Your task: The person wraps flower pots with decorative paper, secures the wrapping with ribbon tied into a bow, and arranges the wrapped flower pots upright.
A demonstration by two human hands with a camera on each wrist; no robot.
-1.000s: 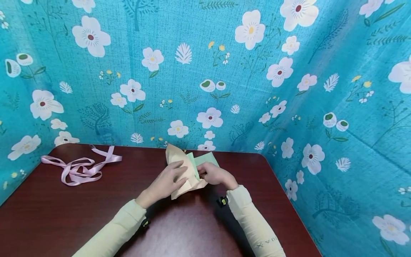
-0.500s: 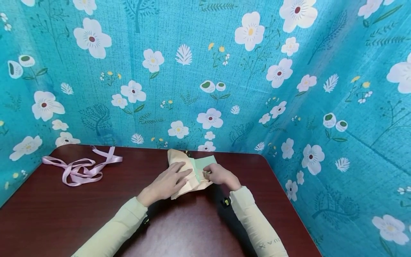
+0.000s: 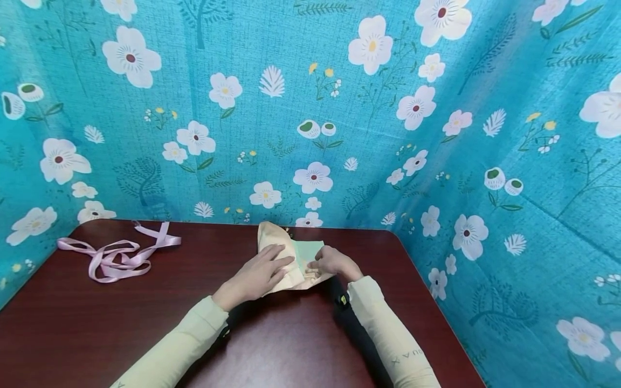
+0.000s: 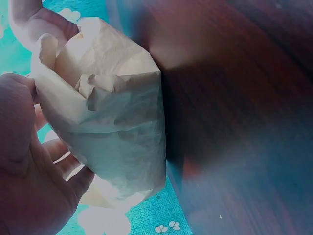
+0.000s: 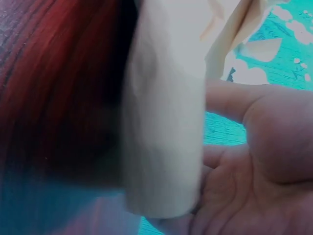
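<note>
A folded sheet of cream wrapping paper [image 3: 273, 234] stands at the back middle of the table, with a light green sheet [image 3: 308, 249] inside its fold. My left hand [image 3: 257, 275] rests on the paper's left side, fingers spread and fairly straight. On the right, my right hand [image 3: 339, 262] pinches the paper's edge between thumb and curled fingers. The left wrist view shows the paper [image 4: 117, 132] as a creased, bent wrap with a crumpled upper edge. A small dark and gold thing [image 3: 288, 230] peeks out behind the top; its kind is unclear.
A loose pink ribbon [image 3: 118, 258] lies tangled at the table's back left. Behind and to the right of the dark red-brown table [image 3: 291, 339] hangs a blue floral curtain [image 3: 271, 134], close to the table's back edge.
The left flap of paper has folded lower and rightward over the green sheet, with my left hand following it right. My right hand has shifted slightly right along the paper's edge.
</note>
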